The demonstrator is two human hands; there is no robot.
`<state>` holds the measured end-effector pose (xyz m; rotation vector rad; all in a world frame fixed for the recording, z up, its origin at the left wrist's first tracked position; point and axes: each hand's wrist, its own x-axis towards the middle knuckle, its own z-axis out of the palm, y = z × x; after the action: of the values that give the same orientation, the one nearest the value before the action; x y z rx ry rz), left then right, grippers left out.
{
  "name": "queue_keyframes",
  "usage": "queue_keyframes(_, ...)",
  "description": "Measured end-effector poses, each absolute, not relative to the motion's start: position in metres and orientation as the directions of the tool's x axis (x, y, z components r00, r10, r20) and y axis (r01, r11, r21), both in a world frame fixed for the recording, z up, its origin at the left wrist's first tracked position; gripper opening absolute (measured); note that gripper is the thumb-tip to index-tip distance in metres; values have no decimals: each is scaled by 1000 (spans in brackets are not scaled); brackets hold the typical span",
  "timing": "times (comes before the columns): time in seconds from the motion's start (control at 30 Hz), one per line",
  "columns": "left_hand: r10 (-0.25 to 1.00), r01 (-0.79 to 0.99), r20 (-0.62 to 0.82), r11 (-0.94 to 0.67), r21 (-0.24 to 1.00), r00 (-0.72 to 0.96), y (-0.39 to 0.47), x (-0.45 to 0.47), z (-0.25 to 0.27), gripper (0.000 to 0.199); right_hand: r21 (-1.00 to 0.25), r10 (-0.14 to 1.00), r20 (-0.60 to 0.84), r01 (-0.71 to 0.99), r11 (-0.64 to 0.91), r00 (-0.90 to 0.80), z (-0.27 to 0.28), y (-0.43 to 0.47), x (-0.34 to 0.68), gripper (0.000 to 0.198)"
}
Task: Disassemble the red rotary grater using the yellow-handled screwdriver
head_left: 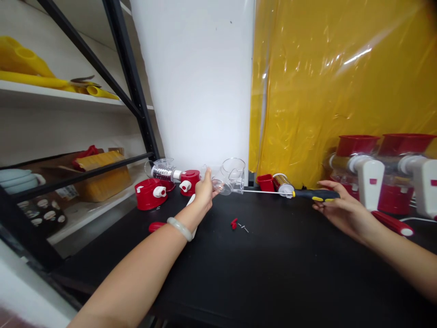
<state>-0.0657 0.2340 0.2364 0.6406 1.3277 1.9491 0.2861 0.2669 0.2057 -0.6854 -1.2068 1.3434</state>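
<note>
My left hand (205, 189) is closed around a clear plastic grater housing (234, 173), held above the black table with its round openings showing. On the right, my right hand (344, 207) has a screwdriver (316, 195) by its dark blue and yellow handle, the index finger stretched above it. The long thin shaft points left, level, and its end reaches the right side of the housing; whether it touches a screw cannot be made out. Below them on the table lie a small red part (234, 223) and several small screws or pins (243, 227).
Red bases with white knobs (151, 194) and another clear housing with a drum (163, 171) stand left. A red hopper (265, 182) and a grater drum (284, 185) lie behind the screwdriver. Assembled red-and-white graters (372, 175) stand right. A black-framed shelf (128, 68) edges the table's left.
</note>
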Motion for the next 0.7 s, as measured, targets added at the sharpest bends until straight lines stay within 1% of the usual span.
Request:
queue_keyframes(0.03, 764, -261, 20, -245, 934, -645, 234, -66, 236, 45, -916, 953, 227, -378, 138, -202, 207, 266, 286, 38)
queue_keyframes(0.1, 762, -260, 24, -250, 933, -647, 234, -66, 237, 44, -922, 958, 190, -374, 98, -217, 205, 268, 284, 25)
queue_keyframes(0.2, 759, -256, 28, -254, 932, -650, 235, -66, 236, 44, -962, 960, 184, -240, 132, -209, 199, 273, 283, 38)
queue_keyframes(0.27, 760, -256, 28, -252, 933, -649, 235, -66, 236, 43, -963, 953, 229, -191, 191, -198, 197, 274, 283, 32)
queue_keyframes(0.3, 760, -256, 27, -252, 933, -649, 235, -66, 236, 43, -956, 949, 253, -203, 214, -189, 198, 273, 284, 28)
queue_keyframes(0.33, 759, -259, 26, -253, 932, -651, 235, -66, 237, 43, -945, 947, 271, -238, 226, -176, 199, 272, 285, 29)
queue_keyframes(0.4, 756, -265, 25, -259, 929, -654, 235, -66, 237, 44, -922, 948, 264, -336, 194, -177, 202, 269, 286, 41)
queue_keyframes(0.43, 756, -266, 26, -262, 928, -654, 235, -66, 237, 44, -914, 950, 246, -372, 160, -195, 204, 267, 286, 42)
queue_keyframes(0.5, 757, -267, 31, -269, 926, -653, 235, -66, 237, 44, -917, 952, 206, -385, 107, -225, 204, 267, 286, 32)
queue_keyframes(0.53, 758, -267, 35, -272, 925, -651, 235, -67, 236, 44, -928, 955, 190, -360, 99, -226, 203, 268, 285, 31)
queue_keyframes(0.6, 762, -267, 40, -275, 924, -646, 236, -67, 236, 44, -962, 960, 178, -243, 123, -217, 199, 272, 284, 42)
queue_keyframes(0.63, 763, -267, 40, -274, 924, -645, 236, -67, 236, 44, -972, 960, 187, -180, 150, -210, 198, 273, 284, 44)
queue_keyframes(0.7, 760, -266, 36, -271, 925, -648, 236, -68, 236, 44, -970, 954, 230, -124, 209, -192, 196, 274, 284, 38)
